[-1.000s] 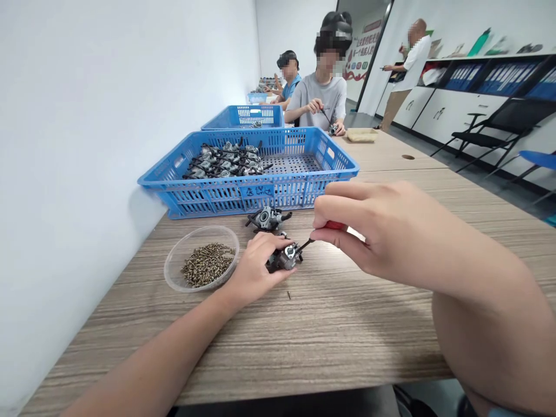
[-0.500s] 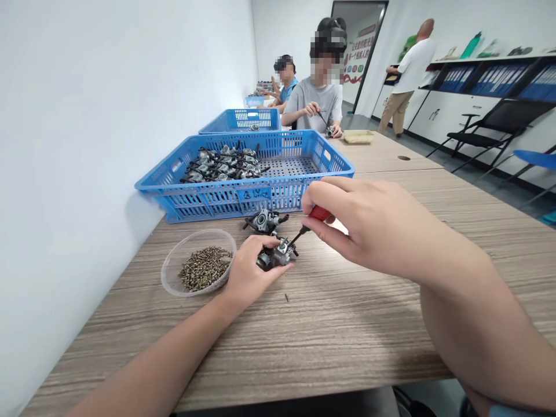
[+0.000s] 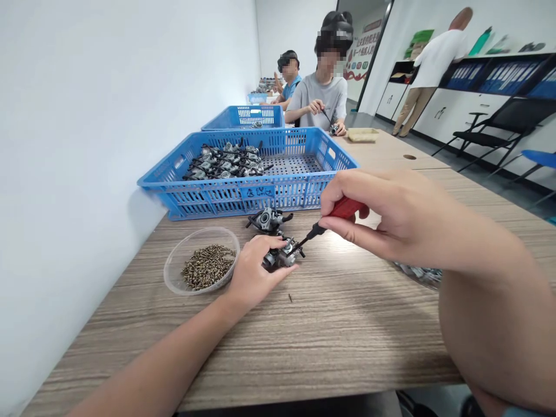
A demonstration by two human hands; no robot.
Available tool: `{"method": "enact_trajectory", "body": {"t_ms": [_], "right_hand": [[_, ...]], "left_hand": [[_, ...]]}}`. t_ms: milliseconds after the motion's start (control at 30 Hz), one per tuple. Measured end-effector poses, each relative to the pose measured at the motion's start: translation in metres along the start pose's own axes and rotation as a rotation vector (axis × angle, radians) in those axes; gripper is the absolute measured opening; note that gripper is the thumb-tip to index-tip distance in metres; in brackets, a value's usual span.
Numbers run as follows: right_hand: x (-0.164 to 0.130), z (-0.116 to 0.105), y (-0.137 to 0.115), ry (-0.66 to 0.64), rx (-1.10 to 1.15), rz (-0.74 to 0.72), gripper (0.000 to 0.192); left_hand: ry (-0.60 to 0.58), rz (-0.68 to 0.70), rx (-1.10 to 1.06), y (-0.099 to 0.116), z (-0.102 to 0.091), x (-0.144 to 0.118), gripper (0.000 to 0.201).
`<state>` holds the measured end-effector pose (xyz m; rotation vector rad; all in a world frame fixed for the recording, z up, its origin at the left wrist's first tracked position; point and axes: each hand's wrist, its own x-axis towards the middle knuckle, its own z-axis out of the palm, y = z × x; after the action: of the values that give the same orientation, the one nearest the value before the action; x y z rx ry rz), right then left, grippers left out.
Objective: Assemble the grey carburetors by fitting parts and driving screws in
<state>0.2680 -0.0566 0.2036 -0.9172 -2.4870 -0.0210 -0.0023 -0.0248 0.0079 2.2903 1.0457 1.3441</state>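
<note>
Wood-grain table (image 3: pixel 347 324) along a white wall, people seated further down.
Left hand (image 3: pixel 252 275) grips a small metal part (image 3: pixel 282 255) just in front of the blue crate (image 3: pixel 247 194); right hand (image 3: pixel 391 217) clenches a red-handled screwdriver (image 3: pixel 334 217), tip on the part. Bowl of screws (image 3: pixel 202 266) sits left of the part.

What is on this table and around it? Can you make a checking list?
Surface: wood-grain table, one loose screw lying on it.
Job's things: small metal part under the left hand; red-handled screwdriver in the right hand, tip at the part.
Clutter: clear bowl of screws; second metal part; blue crate with more parts; more parts behind the right arm, mostly hidden.
Hands: left shut on the part, right shut on the screwdriver.
Cables: nothing seen.
Surroundings: white wall, two seated people working, one person standing at cabinets, black chair.
</note>
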Motion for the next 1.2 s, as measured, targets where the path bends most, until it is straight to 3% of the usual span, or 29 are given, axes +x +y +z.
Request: {"method": "enact_trajectory", "body": {"t_ms": [1200], "right_hand": [[0.0005,0.0038,-0.0003,-0.009,-0.088,0.03,0.011]], "left_hand": [[-0.006,-0.013,-0.004,0.0004,0.0024,-0.0012,0.048]]}}
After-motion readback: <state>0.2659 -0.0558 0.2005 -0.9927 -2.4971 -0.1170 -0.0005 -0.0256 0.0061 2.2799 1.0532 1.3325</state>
